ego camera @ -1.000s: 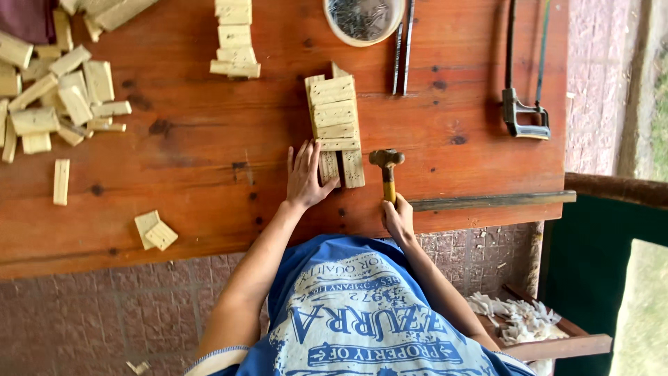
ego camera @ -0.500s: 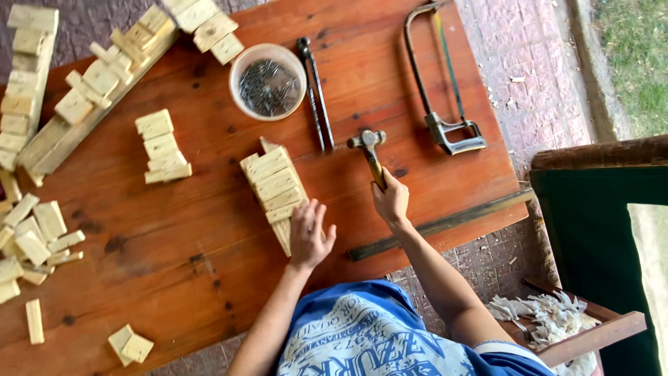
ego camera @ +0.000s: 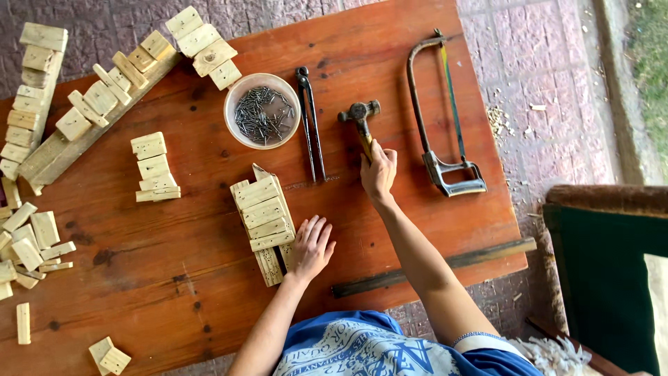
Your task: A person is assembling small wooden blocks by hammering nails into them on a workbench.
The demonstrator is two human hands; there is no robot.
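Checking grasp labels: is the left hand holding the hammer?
No, the right hand grips the hammer by its handle, while the left hand rests flat against the wooden slat piece.

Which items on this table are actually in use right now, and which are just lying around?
In use:
- hammer, gripped by the right hand
- slatted wooden piece, steadied by the left hand

Lying about:
- bowl of nails
- pincers
- hacksaw
- small stack of blocks
- loose wood blocks at the left edge

The right hand [ego camera: 379, 170] hid most of the wooden hammer handle [ego camera: 366, 145]; beneath the left hand [ego camera: 311, 247], the slatted wooden piece's [ego camera: 263, 219] corner was covered.
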